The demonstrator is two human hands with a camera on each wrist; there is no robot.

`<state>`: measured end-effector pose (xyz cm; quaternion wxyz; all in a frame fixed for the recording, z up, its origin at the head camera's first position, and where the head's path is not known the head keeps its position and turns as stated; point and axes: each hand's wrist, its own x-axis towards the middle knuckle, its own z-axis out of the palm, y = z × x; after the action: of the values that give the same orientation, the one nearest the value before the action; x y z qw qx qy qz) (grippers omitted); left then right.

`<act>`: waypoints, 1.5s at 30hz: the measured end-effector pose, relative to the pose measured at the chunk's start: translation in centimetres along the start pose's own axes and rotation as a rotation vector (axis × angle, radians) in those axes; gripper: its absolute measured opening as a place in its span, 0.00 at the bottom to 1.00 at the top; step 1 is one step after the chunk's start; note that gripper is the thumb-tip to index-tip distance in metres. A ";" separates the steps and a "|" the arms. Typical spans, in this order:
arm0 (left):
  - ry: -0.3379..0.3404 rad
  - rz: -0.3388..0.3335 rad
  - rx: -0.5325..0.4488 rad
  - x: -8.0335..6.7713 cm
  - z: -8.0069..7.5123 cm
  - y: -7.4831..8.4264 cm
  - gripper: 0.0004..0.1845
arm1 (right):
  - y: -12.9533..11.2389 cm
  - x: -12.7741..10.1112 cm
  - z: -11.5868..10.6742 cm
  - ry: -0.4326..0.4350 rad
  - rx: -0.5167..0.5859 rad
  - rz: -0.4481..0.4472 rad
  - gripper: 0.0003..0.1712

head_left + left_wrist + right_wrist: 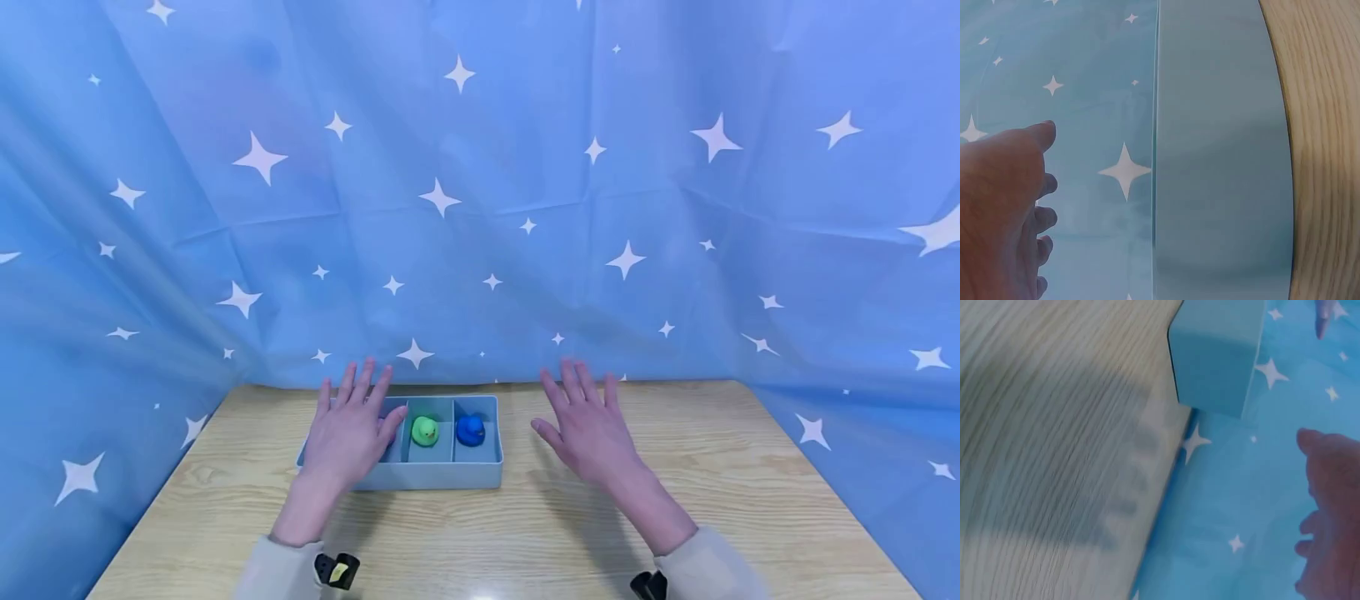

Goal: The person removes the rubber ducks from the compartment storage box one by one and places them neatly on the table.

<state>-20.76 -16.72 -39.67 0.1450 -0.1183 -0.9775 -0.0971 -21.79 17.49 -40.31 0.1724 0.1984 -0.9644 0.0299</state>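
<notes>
A pale blue tray [442, 475] with three compartments sits near the back of the wooden bench [525, 533]. A green duck [424, 431] sits in its middle compartment and a blue duck [470, 429] in its right one, each apparently kept apart by the dividers. The left hand [349, 433] hovers over the tray's left compartment, fingers spread and holding nothing. The right hand [588, 429] hangs flat and spread just right of the tray, also empty. Starred blue cloth [480, 208] hangs behind.

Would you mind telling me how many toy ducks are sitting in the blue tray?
2. The green duck sits in the middle compartment of the tray; the blue duck sits in the right one. The left hand covers the left compartment, so another may be hidden.
</notes>
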 end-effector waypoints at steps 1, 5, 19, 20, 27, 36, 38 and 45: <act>-0.002 -0.003 -0.004 -0.1 0.0 -0.2 0.37 | -0.3 0.2 0.1 -0.009 0.017 -0.009 0.42; -0.002 -0.021 -0.017 -0.7 -0.2 -1.2 0.38 | -1.6 1.1 0.5 -0.065 0.150 -0.053 0.43; -0.035 -0.074 -0.166 -2.3 0.0 -4.8 0.46 | -4.1 2.0 1.1 -0.193 0.755 -0.007 0.49; -0.035 -0.079 -0.171 -2.4 0.1 -5.0 0.47 | -4.2 2.1 1.1 -0.196 0.769 -0.002 0.49; -0.022 -0.108 -0.211 -3.0 0.6 -6.3 0.52 | -5.1 2.7 1.9 -0.194 0.805 -0.013 0.44; -0.037 -0.126 -0.309 -3.5 1.8 -7.4 0.54 | -5.9 3.0 3.4 -0.180 0.931 0.054 0.42; -0.052 -0.142 -0.373 -3.6 2.0 -7.6 0.54 | -6.0 3.2 3.6 -0.182 0.967 0.073 0.43; -0.078 -0.155 -0.526 -3.7 2.8 -8.2 0.52 | -6.3 3.8 4.0 -0.205 0.973 0.085 0.40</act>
<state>-20.15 -24.70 -44.73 0.0639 -0.0806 -0.9296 -0.3539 -23.86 9.81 -42.87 -0.0373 0.2182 -0.8579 0.4638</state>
